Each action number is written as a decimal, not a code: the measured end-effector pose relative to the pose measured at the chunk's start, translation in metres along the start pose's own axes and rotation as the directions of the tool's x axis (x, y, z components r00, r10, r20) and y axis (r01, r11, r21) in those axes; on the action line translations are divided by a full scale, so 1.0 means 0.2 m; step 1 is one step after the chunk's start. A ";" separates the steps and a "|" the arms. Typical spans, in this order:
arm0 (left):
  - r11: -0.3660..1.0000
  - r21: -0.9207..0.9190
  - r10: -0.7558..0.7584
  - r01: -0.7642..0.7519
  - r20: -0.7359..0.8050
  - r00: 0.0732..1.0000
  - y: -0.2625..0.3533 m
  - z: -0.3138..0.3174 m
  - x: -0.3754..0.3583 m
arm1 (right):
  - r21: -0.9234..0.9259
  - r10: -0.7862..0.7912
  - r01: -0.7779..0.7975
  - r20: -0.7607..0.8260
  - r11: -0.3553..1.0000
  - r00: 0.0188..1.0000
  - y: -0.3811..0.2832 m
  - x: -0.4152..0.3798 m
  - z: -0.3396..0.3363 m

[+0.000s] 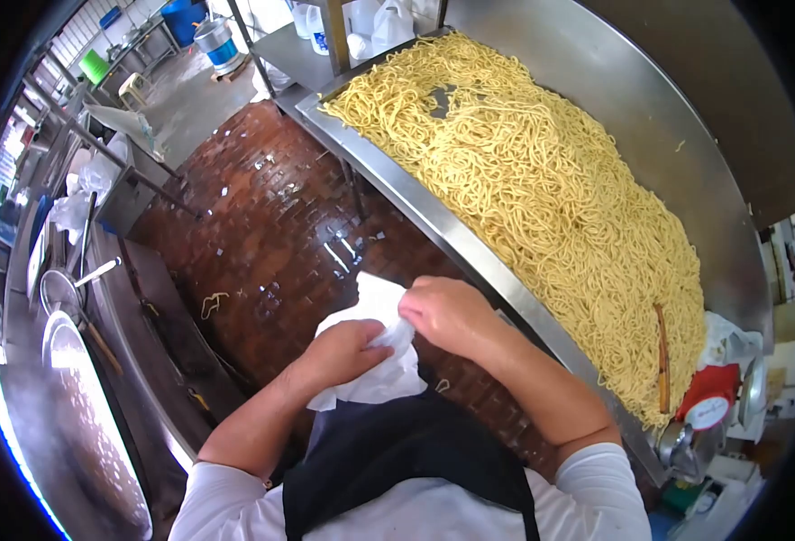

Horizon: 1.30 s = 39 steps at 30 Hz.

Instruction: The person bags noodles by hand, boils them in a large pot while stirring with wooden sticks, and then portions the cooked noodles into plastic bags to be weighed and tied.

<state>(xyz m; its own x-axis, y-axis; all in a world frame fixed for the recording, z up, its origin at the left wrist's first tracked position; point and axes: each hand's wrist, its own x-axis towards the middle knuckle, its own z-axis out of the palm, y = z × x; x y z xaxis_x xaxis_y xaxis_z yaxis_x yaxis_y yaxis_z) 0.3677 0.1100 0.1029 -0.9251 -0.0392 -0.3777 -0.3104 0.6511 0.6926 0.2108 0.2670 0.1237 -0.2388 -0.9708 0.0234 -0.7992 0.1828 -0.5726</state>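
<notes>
in front of your body, the white cloth (pixel 378 374) is partly opened and partly bunched, with your left hand (pixel 345 352) closed on its side and your right hand (pixel 447 311), fingers pinched together, on its upper edge. the long metal tray (pixel 497 270) to your right holds a wide heap of loose yellow noodles (pixel 551 198), and the large pan (pixel 116 417) at your left contains brownish, steaming liquid (pixel 77 424) with pale spots on it.

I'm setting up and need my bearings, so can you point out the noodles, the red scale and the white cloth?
noodles (pixel 542 180): head view, middle of the pile
red scale (pixel 709 388): head view, red body
white cloth (pixel 381 383): head view, lower part
</notes>
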 end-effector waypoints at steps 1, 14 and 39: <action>1.000 -0.004 -0.001 0.001 -0.004 1.000 -0.01 0.00 -0.01 | 0.033 0.019 -0.016 -0.102 0.999 0.995 0.01 0.00 -0.01; 0.720 -0.692 -0.258 0.047 -0.204 0.945 -0.17 0.16 0.00 | 0.135 0.738 -0.728 -0.047 0.672 0.673 0.53 -0.56 0.77; 0.878 -0.476 -0.053 0.062 0.031 0.998 -0.04 0.32 0.08 | 0.615 0.464 -0.377 0.021 0.692 0.886 0.15 -0.27 0.32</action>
<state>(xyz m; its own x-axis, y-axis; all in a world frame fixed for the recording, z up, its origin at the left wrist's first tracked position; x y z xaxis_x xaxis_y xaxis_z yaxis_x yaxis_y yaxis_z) 0.3699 0.1523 0.0527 -0.8999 -0.0503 -0.4331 -0.4336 0.2085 0.8766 0.2342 0.3142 0.0527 -0.5705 -0.7783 -0.2623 -0.1234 0.3970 -0.9095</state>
